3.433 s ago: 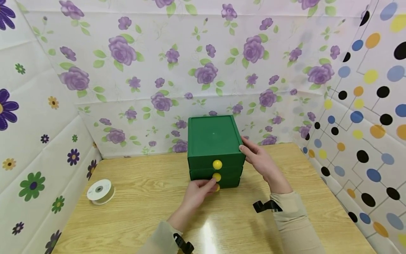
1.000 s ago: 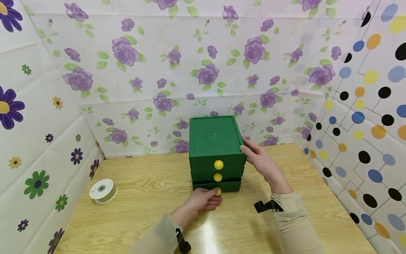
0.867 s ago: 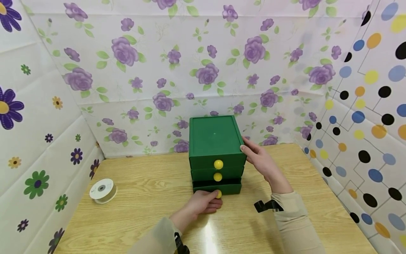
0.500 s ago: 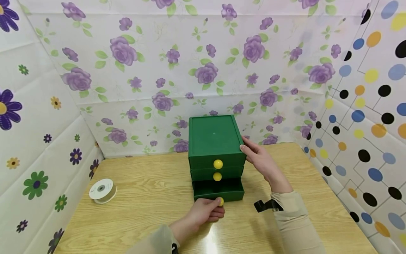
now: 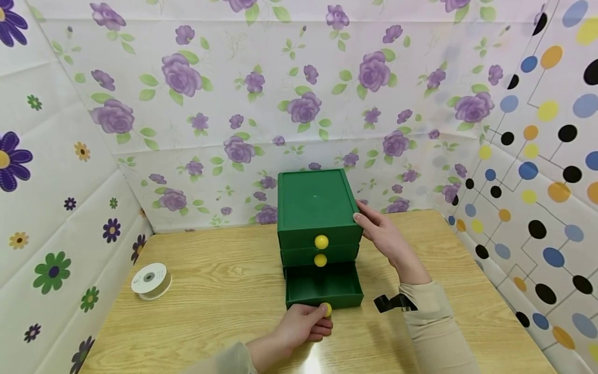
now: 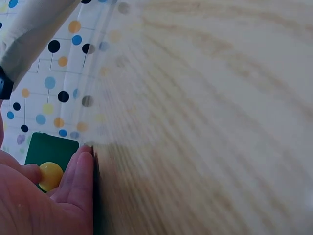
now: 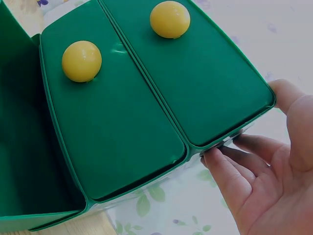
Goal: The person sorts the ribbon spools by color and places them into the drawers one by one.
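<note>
A green three-drawer box (image 5: 315, 202) with round yellow knobs stands on the table. Its bottom drawer (image 5: 345, 301) is pulled well out, and the bare green inside shows. My left hand (image 5: 301, 327) pinches that drawer's yellow knob (image 5: 328, 310) between thumb and fingers, low over the tabletop. Against the box's right side lies my right hand (image 5: 385, 239), fingers extended along the side wall and thumb at the top edge. In the right wrist view the middle drawer (image 7: 112, 122) and top drawer (image 7: 210, 78) are closed, and their knobs are untouched.
A white-faced spool of ribbon (image 5: 150, 280) lies on the wooden table (image 5: 210, 270) at the left. Patterned sheets enclose the table: purple roses at the back (image 5: 238, 114), flowers on the left, coloured dots on the right.
My left hand has drawn the bottom drawer out toward me by its knob, from closed to well open. The right hand has kept its place on the box's side.
</note>
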A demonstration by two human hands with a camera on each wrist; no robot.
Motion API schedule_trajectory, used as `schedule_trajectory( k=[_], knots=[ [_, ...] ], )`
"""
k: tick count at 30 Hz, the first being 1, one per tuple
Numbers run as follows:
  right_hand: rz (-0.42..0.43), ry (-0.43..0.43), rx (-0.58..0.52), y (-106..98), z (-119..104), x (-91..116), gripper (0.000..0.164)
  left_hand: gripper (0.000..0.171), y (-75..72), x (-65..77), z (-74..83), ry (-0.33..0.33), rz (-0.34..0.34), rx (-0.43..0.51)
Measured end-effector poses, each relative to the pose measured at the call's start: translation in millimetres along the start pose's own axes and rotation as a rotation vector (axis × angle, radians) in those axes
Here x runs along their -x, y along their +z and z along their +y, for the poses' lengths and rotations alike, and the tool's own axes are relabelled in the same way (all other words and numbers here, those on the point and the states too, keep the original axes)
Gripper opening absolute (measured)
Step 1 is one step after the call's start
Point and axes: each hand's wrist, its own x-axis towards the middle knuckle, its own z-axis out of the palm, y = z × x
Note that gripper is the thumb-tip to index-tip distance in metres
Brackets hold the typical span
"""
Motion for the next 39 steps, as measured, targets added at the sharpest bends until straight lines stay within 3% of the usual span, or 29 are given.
schedule_trajectory(
  k=[10, 33, 39],
  knots=[
    [0.0, 0.0, 0.006, 1, -1, 1, 0.07, 0.044, 7.2, 13.6, -1.8, -0.009, 0.012, 0.017],
    [0.001, 0.0, 0.008, 1, -1, 1, 0.071, 0.042, 15.6, 18.4, -11.7, 0.013, 0.011, 0.034],
    [0.0, 0.001, 0.009, 1, -1, 1, 0.071, 0.047, 11.0, 20.5, -6.8, -0.066, -0.019, 0.024]
  ],
)
